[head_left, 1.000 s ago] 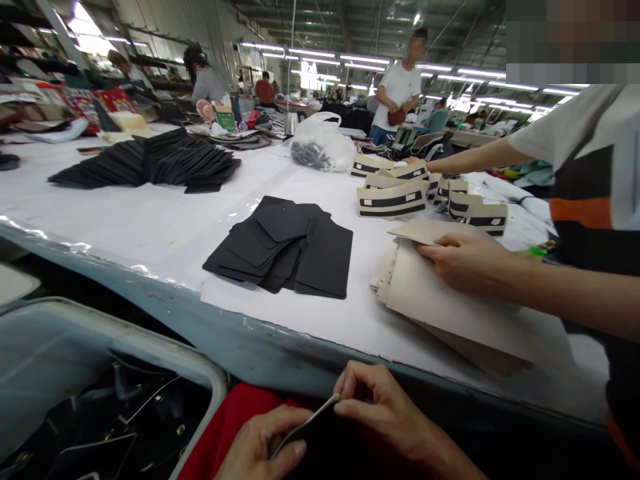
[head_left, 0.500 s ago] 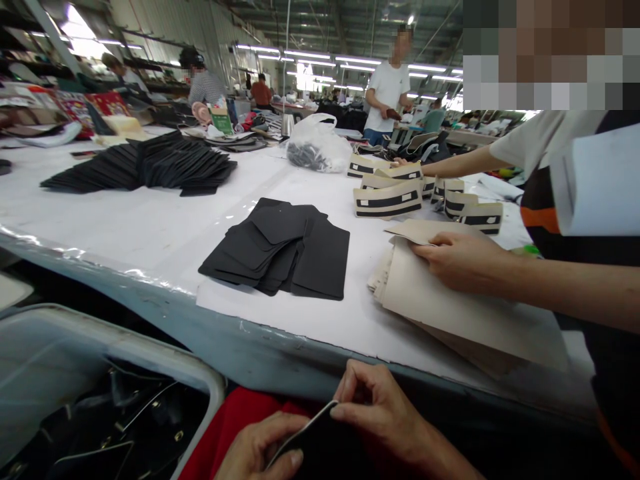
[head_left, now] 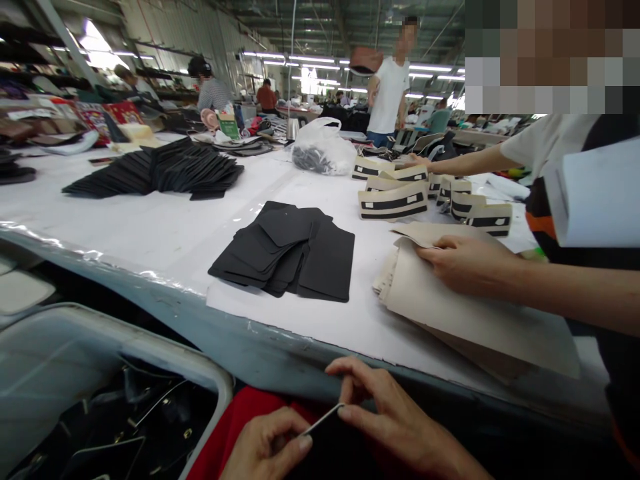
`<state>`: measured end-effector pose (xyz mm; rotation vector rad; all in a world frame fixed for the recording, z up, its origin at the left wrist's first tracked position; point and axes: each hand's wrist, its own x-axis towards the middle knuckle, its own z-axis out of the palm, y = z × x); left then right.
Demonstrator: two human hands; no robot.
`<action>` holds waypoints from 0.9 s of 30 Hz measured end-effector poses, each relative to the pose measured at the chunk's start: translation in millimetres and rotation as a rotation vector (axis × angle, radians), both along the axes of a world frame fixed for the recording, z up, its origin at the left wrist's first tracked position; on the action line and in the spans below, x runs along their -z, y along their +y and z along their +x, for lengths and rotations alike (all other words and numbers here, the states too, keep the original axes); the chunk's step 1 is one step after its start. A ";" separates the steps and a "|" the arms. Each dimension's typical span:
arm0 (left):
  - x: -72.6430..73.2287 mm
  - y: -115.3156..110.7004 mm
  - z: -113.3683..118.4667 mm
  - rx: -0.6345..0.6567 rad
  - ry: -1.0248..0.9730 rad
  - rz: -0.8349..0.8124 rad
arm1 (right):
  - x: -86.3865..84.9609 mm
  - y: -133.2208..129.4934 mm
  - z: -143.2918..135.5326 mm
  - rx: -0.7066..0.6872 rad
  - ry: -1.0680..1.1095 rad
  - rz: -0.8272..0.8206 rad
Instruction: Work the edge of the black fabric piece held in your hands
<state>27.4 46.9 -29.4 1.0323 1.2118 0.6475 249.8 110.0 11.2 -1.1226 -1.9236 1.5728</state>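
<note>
A black piece with a thin pale edge (head_left: 324, 419) is held low in front of me, below the table edge; its dark body blends into the shadow. My left hand (head_left: 270, 443) pinches it at the left between thumb and fingers. My right hand (head_left: 383, 413) grips the upper right end of the pale edge between thumb and a bent finger, with the index finger raised. Beyond my hands, a loose stack of flat black pieces (head_left: 325, 260) lies on the white table (head_left: 175, 233). Red cloth (head_left: 255, 400) shows under my left hand.
At right, a co-worker's hand (head_left: 455, 263) holds beige sheets (head_left: 450, 313) beside striped beige strips (head_left: 393, 200). A fanned black stack (head_left: 160, 170) and plastic bag (head_left: 323, 147) lie farther back. A bin (head_left: 220, 387) of black pieces stands at lower left.
My right index finger has lifted and stretched left, and my left hand has shifted along the pale edge. In the background, the standing person's brown item is now up in the air.
</note>
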 end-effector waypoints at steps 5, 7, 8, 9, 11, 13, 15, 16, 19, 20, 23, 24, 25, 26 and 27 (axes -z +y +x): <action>-8.3 -0.4 4.3 0.008 0.136 0.076 | -16.1 6.7 -8.3 -0.222 -0.236 0.069; -7.8 -1.0 6.0 -0.016 0.143 0.089 | -14.1 8.7 -11.4 -0.268 -0.204 0.074; -7.1 -1.3 6.4 -0.025 0.132 0.091 | -11.7 9.5 -12.1 -0.276 -0.167 0.065; -6.5 -1.6 6.3 -0.031 0.119 0.091 | -8.7 10.2 -12.2 -0.281 -0.124 0.046; -6.8 -2.6 4.2 -0.040 0.111 0.088 | -2.7 11.5 -10.6 -0.291 -0.054 0.005; -10.0 -4.2 -0.8 -0.021 0.145 0.092 | 1.7 12.7 -7.3 -0.295 -0.029 -0.017; -15.2 -6.6 -8.1 0.031 0.189 0.105 | 2.8 14.0 -3.2 -0.303 -0.051 -0.014; -17.7 -8.0 -11.9 0.061 0.202 0.105 | 2.0 14.6 -1.4 -0.312 -0.076 0.001; -21.9 -12.6 -19.9 0.080 0.211 0.077 | -5.9 15.1 -0.6 -0.361 -0.196 0.100; -22.1 -13.8 -20.8 0.069 0.220 0.064 | -10.1 14.6 -2.7 -0.383 -0.245 0.148; -21.1 -15.3 -18.7 0.034 0.247 0.071 | -23.6 10.9 -16.7 -0.456 -0.386 0.284; -20.6 -14.9 -17.2 0.035 0.254 0.092 | -27.0 9.6 -23.6 -0.489 -0.432 0.323; -20.2 -14.3 -15.5 0.035 0.259 0.115 | -29.0 8.5 -31.0 -0.526 -0.475 0.361; -19.7 -13.6 -14.1 0.036 0.264 0.134 | -29.3 7.7 -38.3 -0.564 -0.514 0.397; -19.1 -12.8 -12.9 0.037 0.271 0.150 | -27.9 7.3 -44.9 -0.599 -0.547 0.440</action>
